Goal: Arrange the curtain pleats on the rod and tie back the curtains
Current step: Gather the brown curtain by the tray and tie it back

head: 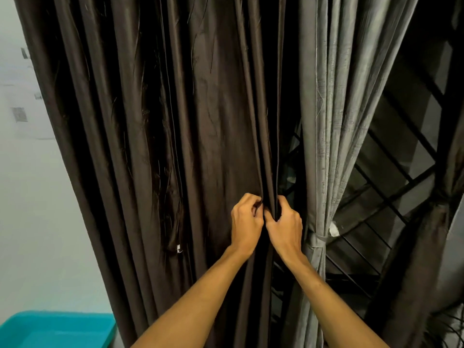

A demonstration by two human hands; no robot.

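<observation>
Head view. I see the left hand [244, 219] and the right hand [286, 224] side by side, nearly touching. Each has its fingers curled round gathered folds at the inner edge of the dark brown curtain [155, 121], which hangs in vertical pleats across the middle of the view. Just to its right hangs the grey curtain [334, 121], cinched by a grey tie-back [317, 239]. A white tag [334, 228] sits just beside the band, its print too small for me to read. A white label [179, 248] on the brown curtain is likewise illegible. Behind the grey curtain shows a dark window grille [391, 197]. A teal bin [55, 330] stands at lower left against the pale wall [30, 197], which bears blurred notices [19, 114].
</observation>
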